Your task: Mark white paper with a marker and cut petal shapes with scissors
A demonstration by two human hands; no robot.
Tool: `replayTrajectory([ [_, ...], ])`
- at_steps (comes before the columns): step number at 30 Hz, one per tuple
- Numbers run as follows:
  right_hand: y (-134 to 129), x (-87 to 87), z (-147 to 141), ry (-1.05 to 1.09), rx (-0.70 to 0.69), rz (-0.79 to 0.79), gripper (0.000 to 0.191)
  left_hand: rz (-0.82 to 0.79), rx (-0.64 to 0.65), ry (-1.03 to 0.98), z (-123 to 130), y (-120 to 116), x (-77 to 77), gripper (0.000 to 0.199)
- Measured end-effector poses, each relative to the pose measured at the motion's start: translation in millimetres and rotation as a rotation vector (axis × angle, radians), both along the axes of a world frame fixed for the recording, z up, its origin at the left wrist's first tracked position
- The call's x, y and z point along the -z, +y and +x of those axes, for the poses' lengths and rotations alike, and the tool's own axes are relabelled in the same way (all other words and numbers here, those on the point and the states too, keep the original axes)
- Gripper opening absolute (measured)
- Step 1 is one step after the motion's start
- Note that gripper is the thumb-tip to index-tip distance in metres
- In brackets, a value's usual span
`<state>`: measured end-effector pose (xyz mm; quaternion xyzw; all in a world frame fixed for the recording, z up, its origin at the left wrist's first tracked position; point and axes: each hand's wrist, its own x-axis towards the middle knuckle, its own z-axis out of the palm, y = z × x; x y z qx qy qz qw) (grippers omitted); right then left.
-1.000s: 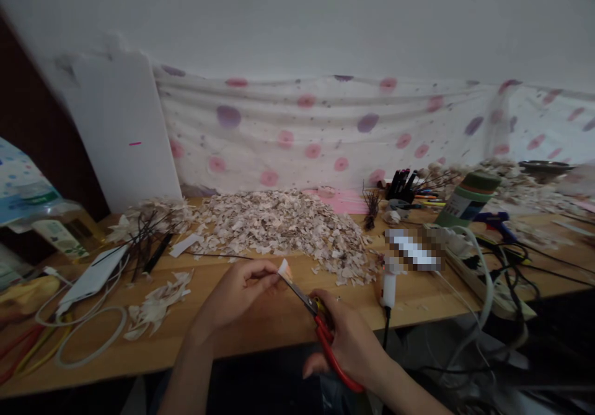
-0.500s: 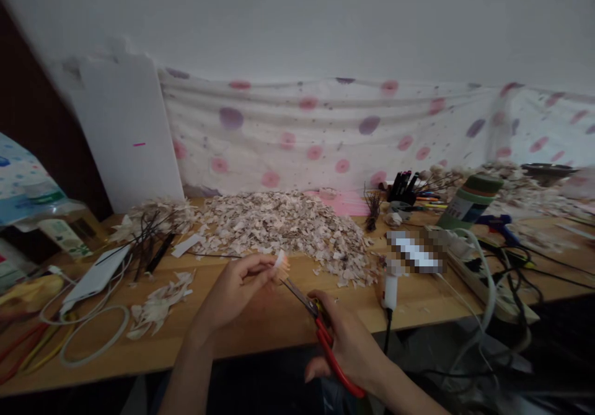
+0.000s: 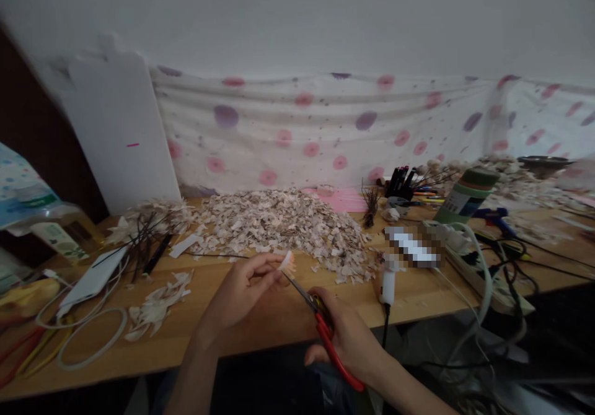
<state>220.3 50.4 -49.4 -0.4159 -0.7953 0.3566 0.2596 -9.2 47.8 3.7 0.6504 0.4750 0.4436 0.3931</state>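
My left hand [image 3: 246, 288] pinches a small white strip [image 3: 287, 260] with a fringed, pale edge between thumb and fingers. In my right hand [image 3: 346, 331] is a pair of red-handled scissors [image 3: 328, 337], with the thumb held away from the visible handle. The scissors' blades point up and left, their tips right beside the strip; I cannot tell whether they touch it. Behind both hands spreads a wide heap of pale, papery flakes [image 3: 283, 220]. A thin dark stem [image 3: 218, 255] lies on the table just left of my left hand.
On the wooden table [image 3: 158, 356] at left are dried petals [image 3: 160, 306], a white power bank [image 3: 93, 282] with a looped cable and dark twigs [image 3: 149, 238]. At right stand a green bottle [image 3: 467, 195], a power strip [image 3: 483, 282] with tangled cords and a white corded device [image 3: 388, 285].
My left hand and the strip have shifted slightly right, and the strip is turned a little. The scissors remain in my right hand, tips close to the strip. The view has swung slightly.
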Motion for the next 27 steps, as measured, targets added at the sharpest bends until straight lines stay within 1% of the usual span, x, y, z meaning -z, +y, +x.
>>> replayTrajectory([
  [5,0,-2.1,-1,-0.033,0.027,0.02,0.087,-0.014,-0.012,0.014,1,1,0.1,0.028],
  [9,1,2.9,0,-0.006,0.034,0.022,0.081,0.005,-0.025,0.05,-1,0,1.3,0.028],
  [12,1,6.9,0,-0.004,0.052,0.027,0.081,0.011,-0.026,0.066,-1,0,1.3,0.028],
  [19,1,6.2,-1,-0.011,0.069,0.031,0.077,-0.004,-0.033,0.031,-1,0,-0.2,0.028],
  [24,2,7.0,-1,0.004,0.068,0.049,0.077,-0.021,-0.012,0.022,-1,1,-1.1,0.033],
  [27,2,6.9,0,-0.003,0.07,0.061,0.079,-0.03,-0.015,0.019,-2,1,-0.7,0.03],
])
